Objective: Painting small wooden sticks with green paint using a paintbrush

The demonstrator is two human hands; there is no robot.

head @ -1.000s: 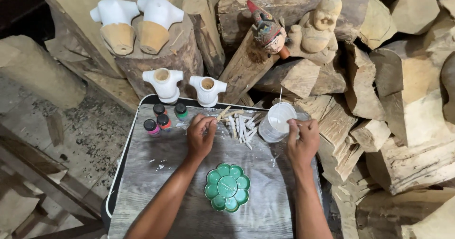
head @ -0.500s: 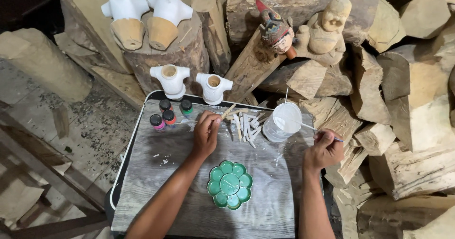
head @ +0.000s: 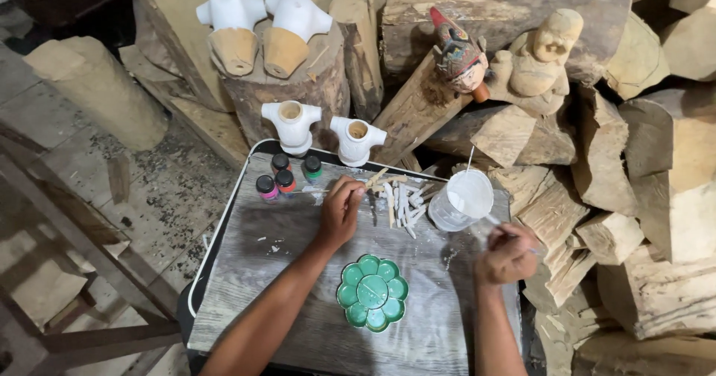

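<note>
The left hand (head: 340, 213) lies on the worktop (head: 298, 301) with its fingers curled together at the edge of a loose pile of small pale wooden sticks (head: 399, 197); its grip pinches at one stick on the pile's near side, though how firmly it has it is hard to tell. The right hand (head: 507, 255) is clenched around a thin brush (head: 492, 221), whose tip points toward a clear plastic cup (head: 462, 199). The cup stands just beside the sticks and has a thin white stick standing up out of it; what else is in it I cannot tell.

Between the two forearms sits a green flower-shaped paint dish (head: 372, 292), its wells empty of visible colour. Four small paint pots (head: 286, 176) with dark caps stand clustered at the far left of the worktop, near the left hand.

Behind them stand two white-painted torso carvings (head: 322, 131). The worktop is a grey, wood-grain board with a dark rim and white specks. Around it are stacked logs (head: 626, 167), two larger half-white torsos (head: 261, 29) on a stump, a painted puppet head (head: 457, 54) and a bare carved figure (head: 541, 54).
</note>
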